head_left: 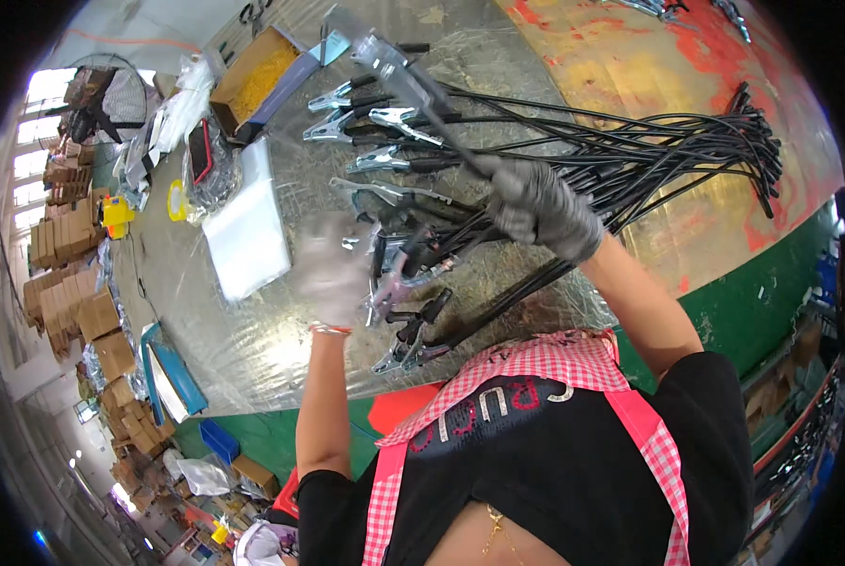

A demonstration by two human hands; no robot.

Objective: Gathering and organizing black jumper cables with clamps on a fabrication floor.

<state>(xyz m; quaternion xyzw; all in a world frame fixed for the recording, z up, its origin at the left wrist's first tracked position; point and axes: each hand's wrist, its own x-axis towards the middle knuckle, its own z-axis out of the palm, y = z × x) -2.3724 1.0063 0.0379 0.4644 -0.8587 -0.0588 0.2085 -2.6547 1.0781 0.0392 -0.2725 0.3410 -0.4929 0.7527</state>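
My right hand [542, 209], in a grey glove, is closed around a black cable [457, 141]. From it the cable runs up and left to a motion-blurred clamp [399, 71] raised over the table. My left hand [333, 269], in a pale glove, is smeared by motion beside several clamps with black grips; its fingers do not show clearly. Silver spring clamps [380, 160] with black handles lie in a row at the cables' left ends. Nearest me are another clamp [408, 357] and its cable. A bundle of black cables [668, 156] stretches off to the right.
On the left of the worktable [498, 57] lie clear plastic bags [250, 231], a red-edged phone [200, 151] and a yellow tape roll [177, 200]. An open box of small yellow pieces [262, 75] stands behind them. A blue folder [172, 373] sits at the left edge. Cardboard boxes [68, 226] are stacked beyond.
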